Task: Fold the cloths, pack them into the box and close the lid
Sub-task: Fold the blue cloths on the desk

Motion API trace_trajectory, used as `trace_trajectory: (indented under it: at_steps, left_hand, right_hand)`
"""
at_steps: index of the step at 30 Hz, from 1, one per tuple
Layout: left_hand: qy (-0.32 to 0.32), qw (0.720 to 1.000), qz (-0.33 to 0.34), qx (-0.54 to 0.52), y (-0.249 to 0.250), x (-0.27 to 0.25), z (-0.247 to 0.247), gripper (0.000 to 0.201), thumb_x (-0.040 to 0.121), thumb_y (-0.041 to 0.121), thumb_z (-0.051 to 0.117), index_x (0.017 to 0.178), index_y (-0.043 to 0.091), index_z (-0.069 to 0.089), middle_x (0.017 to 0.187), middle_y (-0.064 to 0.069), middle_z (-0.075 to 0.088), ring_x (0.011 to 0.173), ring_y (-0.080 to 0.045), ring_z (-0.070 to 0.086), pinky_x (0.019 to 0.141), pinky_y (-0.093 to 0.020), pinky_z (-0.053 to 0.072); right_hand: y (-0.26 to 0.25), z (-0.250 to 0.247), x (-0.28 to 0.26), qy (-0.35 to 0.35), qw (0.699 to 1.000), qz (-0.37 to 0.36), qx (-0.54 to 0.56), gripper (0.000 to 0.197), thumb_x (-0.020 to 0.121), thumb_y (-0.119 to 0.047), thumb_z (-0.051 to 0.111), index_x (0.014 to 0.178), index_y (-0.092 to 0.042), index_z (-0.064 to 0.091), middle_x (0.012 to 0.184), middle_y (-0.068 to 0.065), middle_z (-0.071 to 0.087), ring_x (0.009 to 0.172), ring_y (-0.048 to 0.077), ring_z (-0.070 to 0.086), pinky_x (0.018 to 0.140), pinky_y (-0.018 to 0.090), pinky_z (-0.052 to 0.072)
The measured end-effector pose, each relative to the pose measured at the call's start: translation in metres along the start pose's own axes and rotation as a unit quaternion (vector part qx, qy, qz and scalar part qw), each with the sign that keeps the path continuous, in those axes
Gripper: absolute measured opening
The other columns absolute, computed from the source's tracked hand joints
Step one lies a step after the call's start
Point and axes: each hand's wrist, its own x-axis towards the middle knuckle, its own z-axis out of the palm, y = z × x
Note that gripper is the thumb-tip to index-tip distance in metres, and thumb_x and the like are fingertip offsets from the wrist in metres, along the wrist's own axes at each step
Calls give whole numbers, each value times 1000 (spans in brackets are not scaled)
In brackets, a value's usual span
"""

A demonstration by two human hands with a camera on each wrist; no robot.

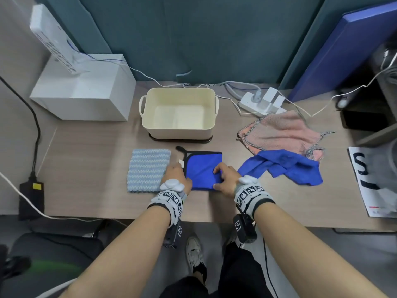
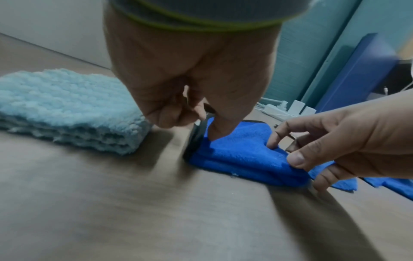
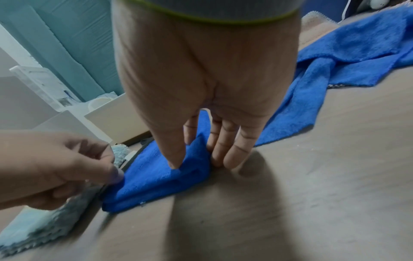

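Observation:
A folded blue cloth with black trim [image 1: 202, 168] lies on the table in front of the cream box [image 1: 148, 117], which stands open with nothing inside. My left hand [image 1: 177, 176] pinches the cloth's left, black-trimmed edge [image 2: 196, 139], thumb on top and fingers curled. My right hand [image 1: 223, 176] grips the right edge of the blue cloth [image 3: 156, 176], thumb above and fingers beneath. A folded light blue cloth [image 1: 148, 169] lies just left of my left hand. A crumpled second blue cloth [image 1: 285, 166] and a pink cloth [image 1: 281, 132] lie to the right.
A dark flat piece [image 1: 180, 139] shows under the cream box. A white box [image 1: 83, 93] stands at the back left. A power strip with cables [image 1: 262, 102] sits behind the pink cloth. A magazine [image 1: 373, 181] lies at the right edge.

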Motion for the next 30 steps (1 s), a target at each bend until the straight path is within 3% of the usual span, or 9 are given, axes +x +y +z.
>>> trace_trajectory:
  at_steps: [3,5,9,14,17,20,24,27,30]
  left_hand:
    - [56,997,53,-31,21,0,-4,25,88,32,60,104,13,54,108,-8,54,87,-31,58,74,-36,50]
    - [55,993,96,-46,47,3,-4,19,87,34,60,97,19,53,107,-3,54,84,-29,57,74,-37,51]
    - [-10,985,164,-62,112,9,14,26,80,37,66,97,23,52,106,-1,53,83,-29,62,69,-33,47]
    - [-87,982,170,-3,163,14,40,49,79,48,72,115,21,52,115,-2,44,94,-29,59,77,-36,47]
    - [-110,977,180,40,183,19,56,34,82,41,71,106,20,57,115,-5,45,97,-31,57,81,-39,51]
    - [-88,977,195,16,187,24,64,13,89,29,64,85,22,54,109,-8,50,87,-31,58,75,-38,52]
    - [-57,976,208,-14,191,33,64,11,93,25,52,88,22,43,97,-8,58,78,-32,56,66,-37,45]
    - [-55,979,191,-49,186,40,57,15,92,29,55,94,24,41,85,-5,63,73,-30,59,66,-37,48]
    - [-77,975,201,-64,183,38,42,17,81,22,65,91,28,52,81,1,64,76,-26,62,68,-33,49]
  right_hand:
    - [6,-20,-5,33,999,3,6,38,81,-21,71,112,-30,51,104,0,50,86,27,62,81,38,53]
    - [20,-43,-8,68,998,11,-6,38,82,-20,69,114,-29,52,107,1,51,83,23,61,81,38,53]
    - [64,-94,-9,134,990,46,-16,44,81,-14,66,120,-28,52,113,2,45,88,29,61,83,41,54]
    - [102,-132,-3,110,989,92,-39,56,77,-25,69,127,-34,45,120,2,45,99,32,60,90,48,55]
    - [119,-140,3,92,989,91,-73,56,75,-32,77,124,-28,49,113,0,43,107,30,54,91,46,52]
    - [125,-141,8,96,987,76,-102,44,78,-32,74,116,-26,51,114,3,46,107,30,51,83,43,51]
    - [126,-149,11,118,980,57,-152,16,90,-27,61,106,-26,62,117,5,49,109,30,51,83,40,49]
    - [129,-159,10,129,971,40,-198,21,94,-25,53,110,-27,67,118,4,49,112,29,45,85,37,39]
    - [129,-174,1,148,965,31,-212,25,98,-25,49,113,-28,69,119,2,50,116,28,43,85,36,35]
